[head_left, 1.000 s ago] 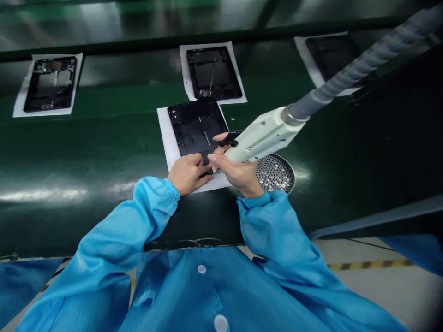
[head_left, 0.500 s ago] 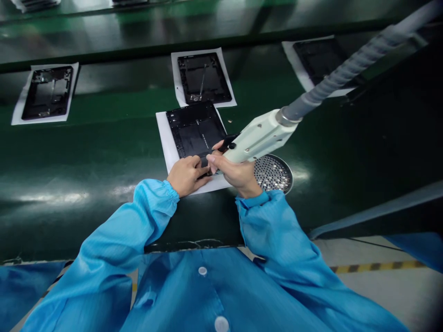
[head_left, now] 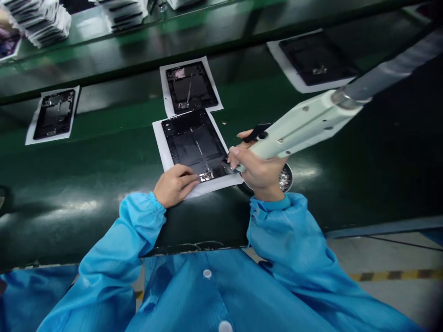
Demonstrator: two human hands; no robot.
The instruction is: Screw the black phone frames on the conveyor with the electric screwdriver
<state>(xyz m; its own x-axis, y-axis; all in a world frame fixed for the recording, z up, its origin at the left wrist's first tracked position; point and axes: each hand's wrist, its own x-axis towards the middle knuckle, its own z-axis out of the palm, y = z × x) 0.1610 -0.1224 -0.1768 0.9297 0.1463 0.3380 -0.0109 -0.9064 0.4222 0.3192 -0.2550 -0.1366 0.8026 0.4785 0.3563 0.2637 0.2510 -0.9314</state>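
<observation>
A black tablet housing [head_left: 194, 143] lies on a white sheet [head_left: 157, 138] in front of me. A small circuit board [head_left: 206, 176] sits at its near edge, with a thin flat cable running up from it. My left hand [head_left: 176, 185] rests at the near left corner, fingers curled with their tips on the housing edge beside the board. In my right hand [head_left: 261, 168] is a pale power screwdriver [head_left: 294, 124] with a black lever. Its tip points down-left, close to the housing's near right corner; my fingers partly hide it. Beneath that hand, a round dish [head_left: 286, 177] of small screws shows partly.
More housings on sheets lie behind [head_left: 190, 87], at left [head_left: 53, 115] and at right [head_left: 316, 60]. Stacks of sheeted parts [head_left: 41, 23] stand on the raised far ledge [head_left: 86, 50]. A thick corrugated sleeve [head_left: 391, 69] runs from the screwdriver to the upper right.
My right hand has moved right with the screwdriver, from the near edge's middle to the right corner. My left hand has drawn slightly left, uncovering the circuit board.
</observation>
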